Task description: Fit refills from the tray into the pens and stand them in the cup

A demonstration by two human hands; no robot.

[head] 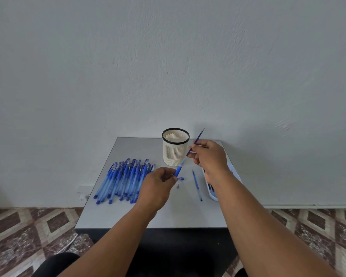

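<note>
Here a pen barrel [178, 170] is pinched in the left grip [158, 188] above the bench [128, 214], while a refill [197, 139], partly inside it, is pinched in the right grip [208, 156] beside the cup [175, 146].

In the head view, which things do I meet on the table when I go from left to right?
Pile of pens → left hand holding a pen barrel → small pen tip → loose refill → tray, partly hidden by the right arm.
</note>
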